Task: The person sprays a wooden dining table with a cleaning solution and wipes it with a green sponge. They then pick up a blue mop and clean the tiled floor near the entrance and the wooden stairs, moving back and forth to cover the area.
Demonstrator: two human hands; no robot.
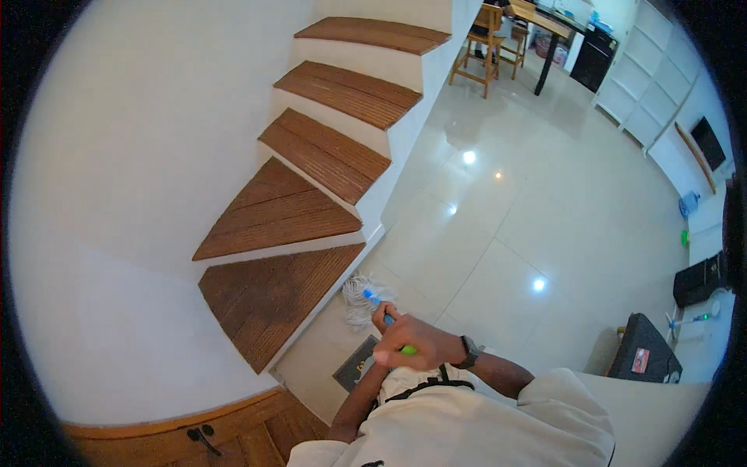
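A string mop with a white yarn head (355, 296) rests on the glossy tile floor (484, 274), close against the side of the lowest stair. Its blue socket and handle (372, 296) rise steeply toward me. Lower on the handle, my left hand (382, 315) is wrapped around the blue shaft. My right hand (417, 340), with a dark watch on the wrist, grips the top near a green end piece (408, 350). My hands hide most of the handle between them.
Brown wooden stair treads (280, 292) curve upward on the left. A grey doormat (356, 362) lies near my left forearm, beside a wooden door (233, 438). A black case (645, 350) stands at right; a wooden chair (484, 46) and high table (540, 20) are farther off.
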